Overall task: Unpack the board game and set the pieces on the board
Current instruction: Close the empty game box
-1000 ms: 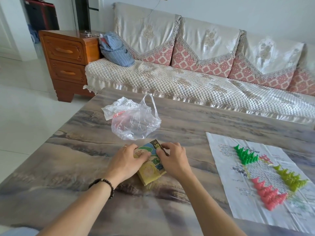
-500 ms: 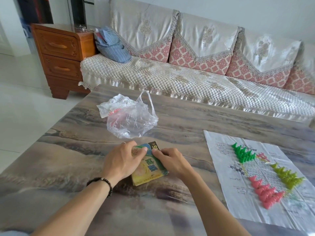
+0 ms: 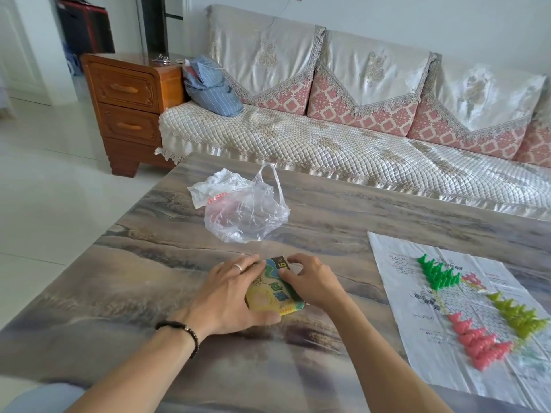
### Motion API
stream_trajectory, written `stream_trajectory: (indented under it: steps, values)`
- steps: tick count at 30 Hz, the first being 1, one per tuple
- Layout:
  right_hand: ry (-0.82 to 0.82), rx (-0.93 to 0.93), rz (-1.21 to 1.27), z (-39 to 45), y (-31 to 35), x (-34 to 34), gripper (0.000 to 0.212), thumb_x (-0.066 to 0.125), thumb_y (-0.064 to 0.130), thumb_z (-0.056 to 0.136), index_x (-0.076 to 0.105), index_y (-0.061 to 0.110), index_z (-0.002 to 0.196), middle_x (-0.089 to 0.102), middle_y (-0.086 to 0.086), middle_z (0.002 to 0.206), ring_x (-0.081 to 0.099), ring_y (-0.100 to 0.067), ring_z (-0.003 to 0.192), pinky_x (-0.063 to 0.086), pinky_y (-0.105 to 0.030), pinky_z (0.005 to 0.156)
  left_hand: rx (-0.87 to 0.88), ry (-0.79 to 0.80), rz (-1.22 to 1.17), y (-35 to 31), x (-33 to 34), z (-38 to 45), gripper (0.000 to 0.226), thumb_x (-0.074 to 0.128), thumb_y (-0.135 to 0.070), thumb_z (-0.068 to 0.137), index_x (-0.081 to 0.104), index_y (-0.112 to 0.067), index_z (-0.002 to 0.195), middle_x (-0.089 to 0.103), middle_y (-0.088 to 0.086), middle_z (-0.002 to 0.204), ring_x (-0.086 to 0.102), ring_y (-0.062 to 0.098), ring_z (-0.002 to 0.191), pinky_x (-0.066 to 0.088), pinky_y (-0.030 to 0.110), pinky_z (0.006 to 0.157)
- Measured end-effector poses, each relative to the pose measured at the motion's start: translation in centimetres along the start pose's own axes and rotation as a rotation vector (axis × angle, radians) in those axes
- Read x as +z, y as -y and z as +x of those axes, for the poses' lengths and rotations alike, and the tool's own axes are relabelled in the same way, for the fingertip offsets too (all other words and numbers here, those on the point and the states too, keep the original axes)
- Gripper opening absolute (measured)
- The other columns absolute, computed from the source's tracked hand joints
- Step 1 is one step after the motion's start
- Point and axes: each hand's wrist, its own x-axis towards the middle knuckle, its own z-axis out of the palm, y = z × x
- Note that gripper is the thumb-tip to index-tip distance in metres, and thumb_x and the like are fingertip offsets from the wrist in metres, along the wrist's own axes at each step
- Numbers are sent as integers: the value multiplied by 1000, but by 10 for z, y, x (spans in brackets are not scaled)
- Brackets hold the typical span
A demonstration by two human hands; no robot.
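A small yellow and green game box (image 3: pixel 272 296) lies flat on the marbled table (image 3: pixel 149 278) in front of me. My left hand (image 3: pixel 229 296) grips its left side, fingers over the top edge and thumb along the near edge. My right hand (image 3: pixel 311 281) grips its right side, fingertips curled onto the lid. To the right lies the white paper game board (image 3: pixel 396 293). On it stand a triangle of green pieces (image 3: pixel 438 272), one of yellow-green pieces (image 3: pixel 520 315) and one of red pieces (image 3: pixel 477 342).
A crumpled clear plastic bag (image 3: pixel 244 213) with a white wrapper (image 3: pixel 214 186) sits on the table behind the box. A quilted sofa (image 3: pixel 328 144) runs along the table's far edge, a wooden drawer cabinet (image 3: pixel 128 105) at its left. Tiled floor lies left of the table.
The box has turned slightly and settled flat on the table. My left hand has spread wider over its left side, and my right fingers have curled onto the lid.
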Motion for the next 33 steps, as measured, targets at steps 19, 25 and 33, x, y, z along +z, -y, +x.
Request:
stream_trajectory:
  steps: [19,25,33]
  values:
    - [198,-197,229,75,172,117,54,68,36,81,44,19,127,66,-7,104,68,-28,88,58,-45,77,-307,-216,-65,165,-77,-67,57,61,-34,93,41,-30,146,26,-20,154,39,6,135,37,27,108]
    - [159,-181,156,96,188,125,69,68,45,80,38,19,136,66,-7,106,66,-26,93,56,-43,81,-307,-162,-113,189,-89,-52,54,59,-29,94,39,-29,145,27,-14,156,40,11,135,38,33,108]
    - [-399,-513,-522,101,162,60,50,51,47,87,44,29,134,39,-5,139,32,-29,128,37,-43,97,-240,-331,-121,171,-111,-14,46,68,-38,85,59,-28,129,46,-13,140,39,4,129,33,20,99]
